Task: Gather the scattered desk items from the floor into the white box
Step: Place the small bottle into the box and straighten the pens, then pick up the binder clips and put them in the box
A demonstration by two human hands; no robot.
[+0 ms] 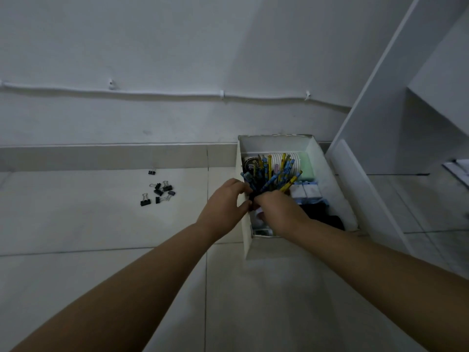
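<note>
The white box [314,148] stands on the floor against the wall. Over its left half, a fanned bundle of blue, yellow and pink pencils [275,174] points away from me. My left hand [224,207] grips the bundle's near end from the left, above the box's left wall. My right hand [278,212] grips the same end from the right, inside the box. Several black binder clips [160,191] lie scattered on the floor tiles to the left of the box. Inside the box I also see a white spiral item, a green pad [305,165] and small white-blue packs [308,190].
A white shelf unit [380,123] rises right beside the box, with papers [456,168] on the floor at far right. A white cable [165,94] runs along the wall. Pale floor tiles [101,237] spread left and toward me.
</note>
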